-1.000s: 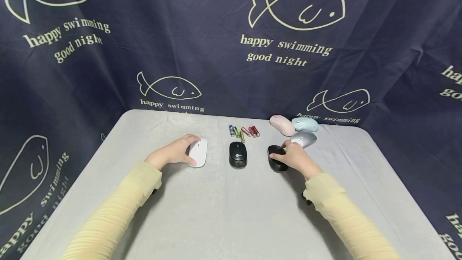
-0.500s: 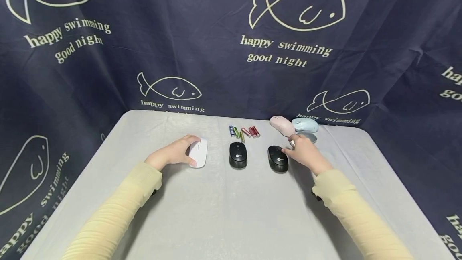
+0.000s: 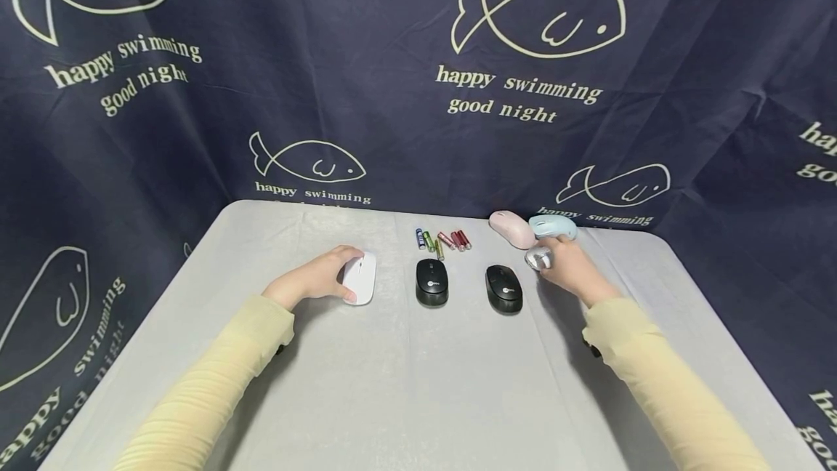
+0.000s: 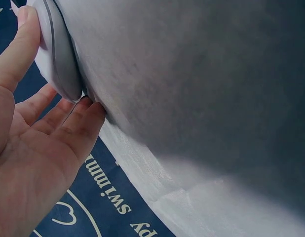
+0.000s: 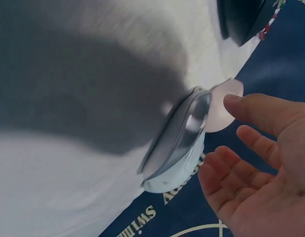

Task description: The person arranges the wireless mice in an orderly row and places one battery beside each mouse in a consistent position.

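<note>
My left hand holds a white computer mouse on the table, its thumb at the near end and fingers at the far end. In the left wrist view the thumb and fingertips lie at the sides of the white mouse. At the right, my right hand hovers over a silver mouse, partly covering it. The right wrist view has the right hand with thumb and fingers spread apart, beside the silver mouse, holding nothing.
Two black mice stand mid-table, the second black mouse nearer the right hand. Behind the silver mouse lie a pink mouse and a light blue mouse. Several small batteries lie farther back. A dark curtain borders the table.
My right hand has let go of the right black mouse and moved right and slightly back to the silver mouse. The left hand and white mouse have stayed put.
</note>
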A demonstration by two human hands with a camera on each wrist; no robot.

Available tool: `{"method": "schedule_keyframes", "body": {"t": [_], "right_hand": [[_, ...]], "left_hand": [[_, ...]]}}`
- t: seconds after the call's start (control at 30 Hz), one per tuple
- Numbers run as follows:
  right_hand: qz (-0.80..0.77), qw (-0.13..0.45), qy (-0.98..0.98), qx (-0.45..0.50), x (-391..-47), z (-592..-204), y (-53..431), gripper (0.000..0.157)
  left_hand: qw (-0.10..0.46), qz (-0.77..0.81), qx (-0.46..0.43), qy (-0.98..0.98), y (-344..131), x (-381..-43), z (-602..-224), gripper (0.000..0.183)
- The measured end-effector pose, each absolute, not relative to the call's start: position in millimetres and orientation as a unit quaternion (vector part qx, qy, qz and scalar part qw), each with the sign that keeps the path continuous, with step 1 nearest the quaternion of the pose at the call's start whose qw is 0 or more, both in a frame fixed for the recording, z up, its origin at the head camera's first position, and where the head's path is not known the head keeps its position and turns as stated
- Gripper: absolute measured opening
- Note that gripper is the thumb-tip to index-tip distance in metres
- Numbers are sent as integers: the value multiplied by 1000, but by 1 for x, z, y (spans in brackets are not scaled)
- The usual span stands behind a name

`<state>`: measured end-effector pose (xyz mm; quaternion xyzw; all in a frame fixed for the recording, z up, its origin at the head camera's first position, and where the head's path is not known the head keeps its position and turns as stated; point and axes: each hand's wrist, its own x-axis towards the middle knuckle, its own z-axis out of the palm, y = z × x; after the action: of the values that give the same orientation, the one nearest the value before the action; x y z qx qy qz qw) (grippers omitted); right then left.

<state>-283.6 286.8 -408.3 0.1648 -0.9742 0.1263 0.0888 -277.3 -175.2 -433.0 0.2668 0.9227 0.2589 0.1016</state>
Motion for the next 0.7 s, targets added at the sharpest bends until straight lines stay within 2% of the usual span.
{"method": "schedule_keyframes", "body": {"t": [0.2,0.43,0.7], "right_hand": [[125,86,-975,164,-287,-409,296,52],[118,115,-971,174,-294,-413,306,53],[104,112,-971,183,-303,-416,311,57]], "left_hand": [[101,260,268,922,-176,-278,-434,88],[102,261,271,921,-176,-280,-437,88],[102,260,270,921,-177,-281,-437,89]]}}
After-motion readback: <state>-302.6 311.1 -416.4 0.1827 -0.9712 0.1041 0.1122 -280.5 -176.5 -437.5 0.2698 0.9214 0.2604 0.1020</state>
